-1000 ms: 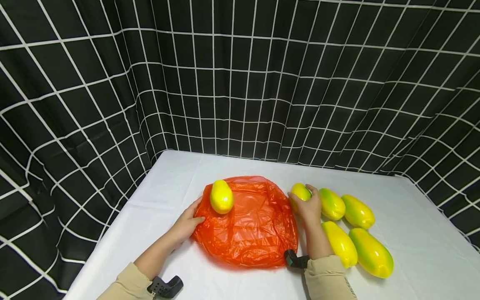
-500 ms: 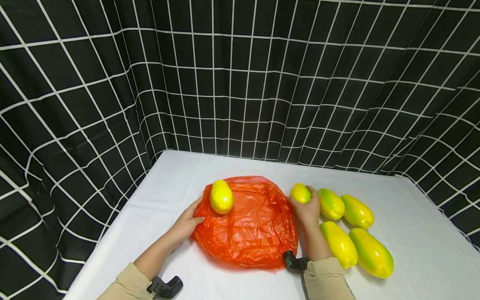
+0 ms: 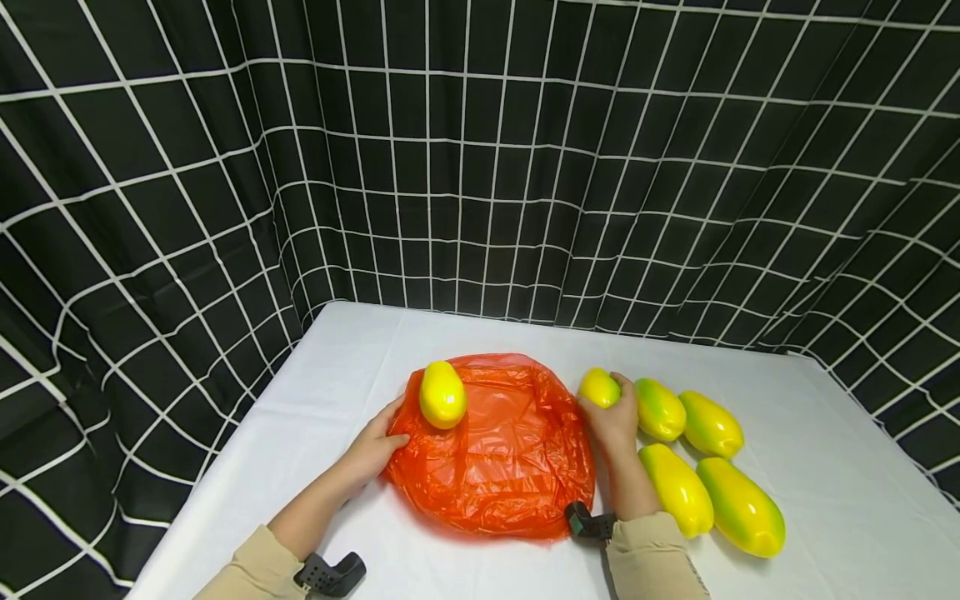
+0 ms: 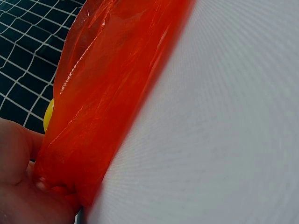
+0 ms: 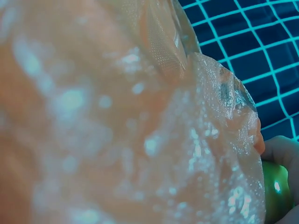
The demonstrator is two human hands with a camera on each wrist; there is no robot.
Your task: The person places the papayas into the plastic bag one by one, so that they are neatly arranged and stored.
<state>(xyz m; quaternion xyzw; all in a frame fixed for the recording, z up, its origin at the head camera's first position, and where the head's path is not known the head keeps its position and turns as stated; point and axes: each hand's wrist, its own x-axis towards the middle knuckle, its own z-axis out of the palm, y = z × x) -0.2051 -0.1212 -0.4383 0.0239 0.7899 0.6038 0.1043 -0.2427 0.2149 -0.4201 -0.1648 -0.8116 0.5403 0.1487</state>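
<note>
A red plastic bag [image 3: 498, 450] lies spread out in a rounded shape on the white table. My left hand [image 3: 372, 446] holds its left edge, the thumb on top and the other fingers mostly hidden by the bag; the left wrist view shows this hand [image 4: 28, 182] beside the raised red film. One yellow papaya [image 3: 442, 395] rests at the bag's upper left. Just off the bag's right edge, my right hand [image 3: 615, 421] grips another papaya [image 3: 598, 387], yellow with some green. The right wrist view has part of that papaya [image 5: 276, 191] behind the crinkled film.
To the right of my right hand lie several more papayas, among them a back one [image 3: 660, 409], another [image 3: 711, 423], and a larger front one [image 3: 741, 507]. A black curtain with a white grid [image 3: 495, 167] stands behind and at both sides of the table [image 3: 862, 467].
My right hand and its papaya have shifted very slightly left. The left hand, the bag and the papaya on it look unchanged.
</note>
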